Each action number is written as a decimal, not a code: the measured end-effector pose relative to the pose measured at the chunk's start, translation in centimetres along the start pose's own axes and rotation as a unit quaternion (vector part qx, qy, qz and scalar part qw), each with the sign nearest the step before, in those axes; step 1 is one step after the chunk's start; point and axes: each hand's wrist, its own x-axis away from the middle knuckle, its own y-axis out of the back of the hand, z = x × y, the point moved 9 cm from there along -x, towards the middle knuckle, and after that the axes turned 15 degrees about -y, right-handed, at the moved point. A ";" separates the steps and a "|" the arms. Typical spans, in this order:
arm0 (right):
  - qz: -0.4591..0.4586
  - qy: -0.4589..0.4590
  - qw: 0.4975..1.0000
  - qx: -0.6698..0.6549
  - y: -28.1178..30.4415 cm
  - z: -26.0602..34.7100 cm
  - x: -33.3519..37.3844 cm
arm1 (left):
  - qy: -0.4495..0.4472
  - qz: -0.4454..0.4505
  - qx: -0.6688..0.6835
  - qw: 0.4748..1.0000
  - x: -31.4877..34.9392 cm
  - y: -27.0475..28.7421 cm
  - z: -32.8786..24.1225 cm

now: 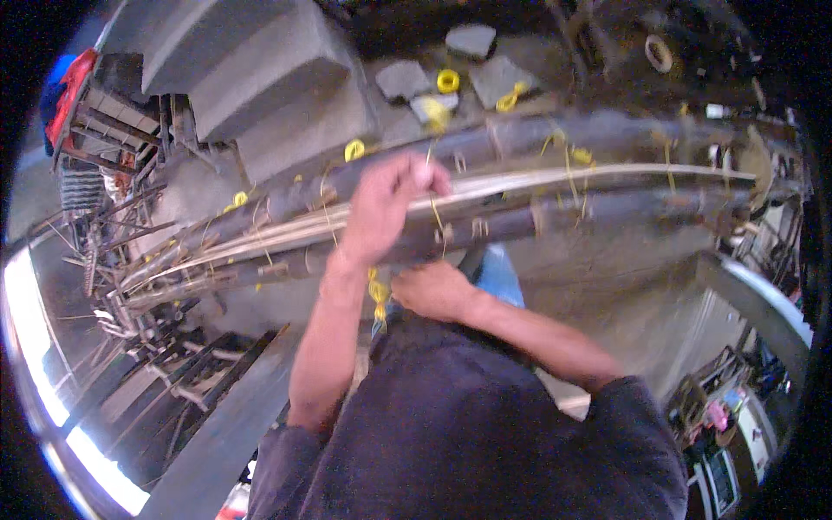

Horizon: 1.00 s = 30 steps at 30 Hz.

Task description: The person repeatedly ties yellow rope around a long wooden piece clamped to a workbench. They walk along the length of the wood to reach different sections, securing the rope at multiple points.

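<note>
The left grip (381, 208) is blurring across the pale strips (494, 183), half-curled, whether grasping anything we cannot tell; those strips are stretching out to both its sides, between two dark poles (511, 224); the right grip (433, 290) is sitting bunched nearer the torso (503, 416), its hold hidden from us; a yellow cord bundle (378, 293) is showing just left of it.

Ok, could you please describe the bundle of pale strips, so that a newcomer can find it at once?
Find the two long dark poles crossing the picture above the dark shirt. Between them runs the bundle of pale strips, partly hidden by the left hand. Its light cream colour and slender strands set it apart from the thick, dark poles beside it.
</note>
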 end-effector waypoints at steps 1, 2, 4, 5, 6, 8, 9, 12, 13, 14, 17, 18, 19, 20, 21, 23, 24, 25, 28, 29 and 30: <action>0.027 -0.021 0.999 0.002 -0.7 0.1 1.0 | -0.019 0.008 -0.005 1.000 -1.8 0.2 -0.9; 0.048 -0.035 0.998 0.022 -0.3 -0.7 1.3 | 0.014 -0.003 0.005 1.000 -3.8 0.4 1.0; 0.126 -0.072 0.987 0.071 -1.2 -2.6 1.3 | 0.086 -0.036 0.037 0.995 -6.6 1.0 6.8; 0.066 -0.025 0.997 0.028 1.0 -1.4 1.6 | 0.130 -0.047 0.065 0.988 -6.5 1.0 11.0; -0.002 0.011 1.000 -0.017 4.8 -0.8 2.0 | 0.131 -0.058 0.089 0.986 -7.7 1.0 11.6; -0.147 -0.006 0.989 0.016 11.6 -0.7 3.2 | 0.143 -0.088 0.141 0.976 -7.9 1.4 12.6; -0.223 -0.059 0.969 0.092 14.8 -1.1 3.1 | 0.153 -0.069 0.074 0.983 -7.6 2.1 12.9; -0.240 -0.162 0.926 0.243 18.5 -0.7 -0.2 | 0.075 0.011 -0.140 0.987 -10.5 7.2 10.9; -0.229 -0.182 0.919 0.266 18.2 -0.7 0.2 | 0.016 0.042 -0.216 0.975 -10.7 9.2 9.8; -0.216 -0.195 0.912 0.289 17.8 -0.3 0.0 | -0.040 0.063 -0.292 0.954 -10.5 11.7 9.1; -0.205 -0.239 0.945 0.087 14.9 5.7 5.4 | -0.134 0.000 -0.209 0.969 -4.5 19.1 4.1; -0.148 -0.251 0.956 -0.030 11.4 6.1 6.2 | -0.116 -0.026 -0.201 0.972 -3.1 20.9 3.7; -0.144 -0.257 0.952 -0.077 8.7 5.9 5.1 | -0.090 -0.050 -0.198 0.975 -1.1 22.6 3.6; -0.134 -0.274 0.945 -0.121 5.3 6.3 3.9 | -0.060 -0.071 -0.184 0.978 1.3 24.0 4.2; -0.130 -0.295 0.932 -0.166 1.7 6.3 3.1 | -0.066 -0.039 -0.185 0.980 2.9 23.1 4.2; -0.133 -0.311 0.908 -0.247 -3.3 5.0 0.3 | -0.095 0.009 -0.200 0.975 4.5 20.9 2.8; -0.141 -0.322 0.891 -0.288 -4.9 4.5 -0.7 | -0.098 0.045 -0.216 0.970 6.2 19.1 2.3; -0.148 -0.325 0.877 -0.322 -4.8 3.8 -1.7 | -0.106 0.070 -0.235 0.964 7.6 17.5 2.0; -0.152 -0.218 0.962 0.062 12.3 16.0 -5.3 | -0.159 0.045 -0.277 0.947 12.8 14.7 4.9; -0.120 -0.175 0.962 0.174 14.4 18.3 -8.3 | -0.165 0.046 -0.318 0.933 12.7 14.0 5.0; -0.100 -0.066 0.967 0.223 13.9 20.2 -11.3 | -0.182 0.046 -0.358 0.915 11.9 13.5 4.7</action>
